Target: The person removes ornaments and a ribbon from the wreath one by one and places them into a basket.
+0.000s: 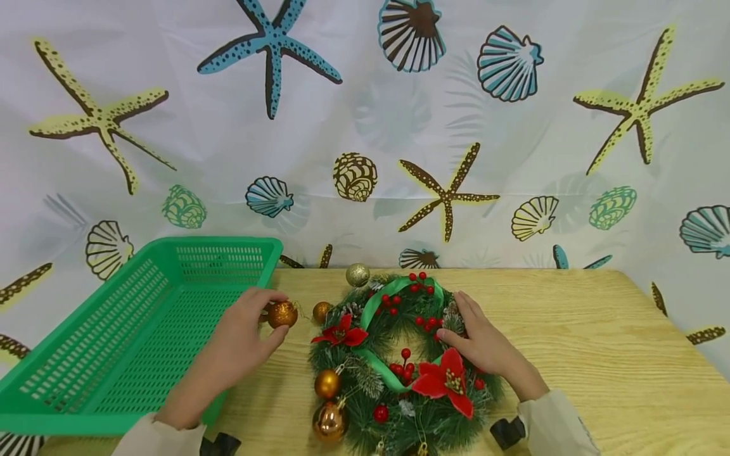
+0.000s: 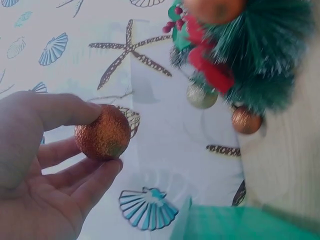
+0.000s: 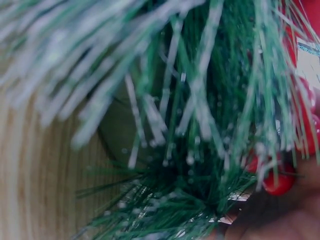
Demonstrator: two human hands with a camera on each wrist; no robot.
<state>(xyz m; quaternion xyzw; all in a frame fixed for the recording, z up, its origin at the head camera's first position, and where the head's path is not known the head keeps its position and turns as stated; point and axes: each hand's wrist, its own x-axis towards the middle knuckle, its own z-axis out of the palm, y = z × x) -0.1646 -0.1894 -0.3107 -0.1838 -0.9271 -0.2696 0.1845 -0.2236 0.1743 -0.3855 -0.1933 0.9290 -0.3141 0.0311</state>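
Note:
My left hand (image 1: 245, 329) pinches a glittery copper-orange Christmas ball (image 1: 282, 314) between thumb and fingertips. In the left wrist view the same ball (image 2: 103, 132) shows clearly, held up above the palm. A green Christmas wreath (image 1: 365, 380) with red poinsettias, red berries, pinecones and green ribbon lies on the table. On its right side rests my right hand (image 1: 485, 339), fingers extended over the greenery by a pinecone (image 1: 453, 320) and thumb toward the centre. Pine needles (image 3: 200, 100) fill most of the right wrist view, hiding much of that hand.
A green plastic basket (image 1: 272, 259) stands left of the wreath. Along the wreath's left side sit a pale gold ball (image 1: 358, 275), a small orange ball (image 1: 321, 311), a matte gold ball (image 1: 327, 384) and a shiny one (image 1: 329, 422). A shell-patterned curtain (image 1: 319, 145) hangs behind the wooden table (image 1: 570, 342).

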